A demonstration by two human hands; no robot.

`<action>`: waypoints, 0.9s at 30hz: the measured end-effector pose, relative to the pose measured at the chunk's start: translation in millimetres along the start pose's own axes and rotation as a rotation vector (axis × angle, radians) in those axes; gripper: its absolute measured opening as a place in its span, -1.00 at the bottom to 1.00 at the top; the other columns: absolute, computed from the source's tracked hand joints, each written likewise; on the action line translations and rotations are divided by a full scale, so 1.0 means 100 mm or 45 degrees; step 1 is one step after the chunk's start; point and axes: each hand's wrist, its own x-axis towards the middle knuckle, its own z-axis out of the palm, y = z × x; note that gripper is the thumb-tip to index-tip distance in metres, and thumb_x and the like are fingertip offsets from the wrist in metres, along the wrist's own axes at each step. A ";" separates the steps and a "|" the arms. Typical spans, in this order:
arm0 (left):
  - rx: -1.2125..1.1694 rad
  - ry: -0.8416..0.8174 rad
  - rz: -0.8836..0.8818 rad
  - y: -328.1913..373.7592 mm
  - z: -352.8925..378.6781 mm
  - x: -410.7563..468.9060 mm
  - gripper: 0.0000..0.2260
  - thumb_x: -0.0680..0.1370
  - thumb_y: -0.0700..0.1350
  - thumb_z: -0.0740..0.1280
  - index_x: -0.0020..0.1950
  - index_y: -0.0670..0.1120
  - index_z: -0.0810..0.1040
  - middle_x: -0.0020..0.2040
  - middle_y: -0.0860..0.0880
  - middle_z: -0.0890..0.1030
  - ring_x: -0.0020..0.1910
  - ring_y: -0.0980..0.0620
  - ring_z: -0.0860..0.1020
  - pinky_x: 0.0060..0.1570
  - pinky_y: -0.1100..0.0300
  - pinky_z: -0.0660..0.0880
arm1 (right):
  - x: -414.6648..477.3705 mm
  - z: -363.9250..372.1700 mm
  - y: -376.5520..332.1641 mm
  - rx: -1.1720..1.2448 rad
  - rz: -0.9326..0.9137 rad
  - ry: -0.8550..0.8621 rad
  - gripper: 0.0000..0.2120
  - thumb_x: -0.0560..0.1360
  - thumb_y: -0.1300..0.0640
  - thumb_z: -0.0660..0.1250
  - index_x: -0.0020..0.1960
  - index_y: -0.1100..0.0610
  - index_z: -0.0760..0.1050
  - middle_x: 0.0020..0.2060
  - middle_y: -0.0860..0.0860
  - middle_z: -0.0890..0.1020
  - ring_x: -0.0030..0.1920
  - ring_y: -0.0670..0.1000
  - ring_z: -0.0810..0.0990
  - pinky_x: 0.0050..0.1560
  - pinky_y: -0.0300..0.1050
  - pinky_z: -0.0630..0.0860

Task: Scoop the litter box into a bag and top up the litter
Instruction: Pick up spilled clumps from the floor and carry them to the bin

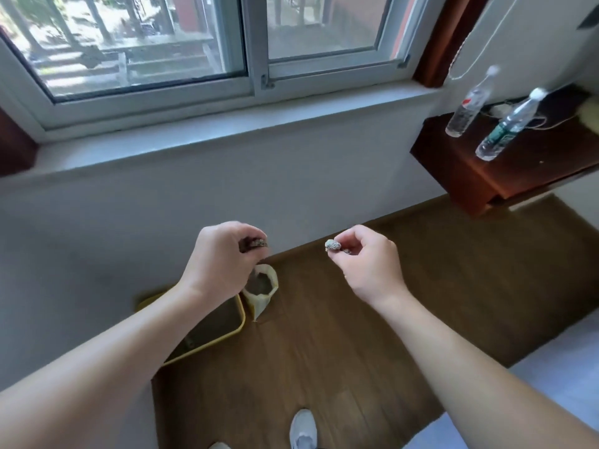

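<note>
A yellow-rimmed litter box (pixel 207 343) with dark litter sits on the wooden floor by the wall, partly hidden under my left forearm. Right of it stands an open pale bag (pixel 261 294) with grey litter inside. My left hand (pixel 220 260) is held high above the bag, fingers closed around a brownish litter clump (pixel 254 244). My right hand (pixel 366 264) is to the right at the same height, pinching a small grey clump (pixel 333 245) between thumb and fingers.
A white wall and window sill (pixel 227 131) run ahead. A dark wooden shelf (pixel 486 170) at the right carries two plastic bottles (pixel 505 124). My white shoe (pixel 303 429) stands on the floor below. A pale surface lies at the lower right.
</note>
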 end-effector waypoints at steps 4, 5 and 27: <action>0.026 0.023 0.058 0.32 -0.15 0.01 -0.86 0.47 -0.18 0.49 0.02 -0.08 0.70 -0.06 0.01 0.68 -0.10 0.05 0.61 -0.06 0.34 0.51 | -0.11 -0.32 -0.15 -0.006 0.007 0.077 -0.91 0.42 0.13 0.52 -0.20 0.06 0.62 -0.34 -0.13 0.66 -0.30 -0.16 0.59 -0.29 -0.42 0.44; 0.017 0.031 0.070 0.39 -0.16 0.01 -0.86 0.47 -0.18 0.48 0.02 -0.08 0.70 -0.07 0.01 0.68 -0.10 0.06 0.61 -0.06 0.37 0.49 | -0.14 -0.39 -0.18 -0.011 0.009 0.095 -0.91 0.41 0.12 0.52 -0.20 0.06 0.61 -0.34 -0.13 0.66 -0.30 -0.15 0.59 -0.28 -0.41 0.45; -0.231 -0.608 0.801 1.71 0.39 -0.63 -0.90 0.48 -0.10 0.47 -0.02 -0.02 0.70 -0.10 0.11 0.66 -0.15 0.20 0.57 -0.16 0.51 0.41 | -2.26 -1.32 -0.06 -0.024 0.444 1.020 -0.91 0.42 0.17 0.50 -0.20 0.05 0.60 -0.30 -0.14 0.67 -0.26 -0.17 0.61 -0.25 -0.36 0.48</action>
